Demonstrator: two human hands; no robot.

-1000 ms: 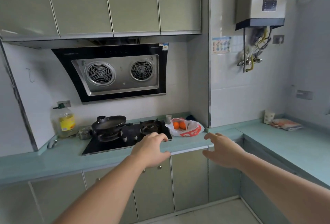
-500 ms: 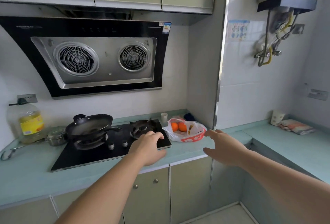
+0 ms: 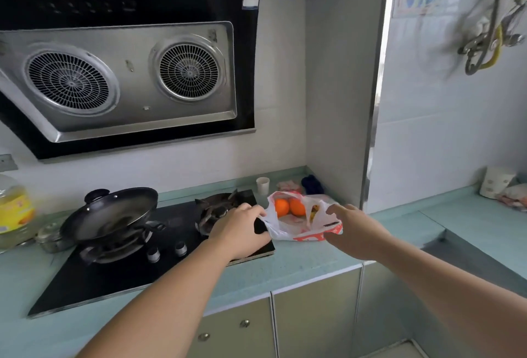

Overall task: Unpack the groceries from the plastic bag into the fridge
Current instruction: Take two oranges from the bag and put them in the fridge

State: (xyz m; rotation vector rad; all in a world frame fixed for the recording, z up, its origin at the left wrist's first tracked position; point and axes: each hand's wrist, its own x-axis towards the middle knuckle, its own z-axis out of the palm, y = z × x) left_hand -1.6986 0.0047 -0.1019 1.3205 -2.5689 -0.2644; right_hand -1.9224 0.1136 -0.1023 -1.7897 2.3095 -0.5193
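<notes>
While both hands reach in, the bag (image 3: 306, 228) sits on the counter (image 3: 310, 260), just R of the hob (image 3: 148, 260) and near the wall corner. L hand (image 3: 239, 231) is at the bag's L rim, fingers curled and pinching the plastic; R hand (image 3: 352, 232) is at the R rim, fingertips touching the plastic, though can't tell if it truly grips. Bag mouth is spread open between them. Inside: two oranges (image 3: 289, 207) side by side at the back, plus sth yellowish w/ dark marks on the R, too unclear to name. Bag is white w/ red print. Behind it: a small cup (image 3: 262, 185) and a dark blue cloth (image 3: 312, 184). A pan (image 3: 111, 213) sits tilted on the L burner.
</notes>
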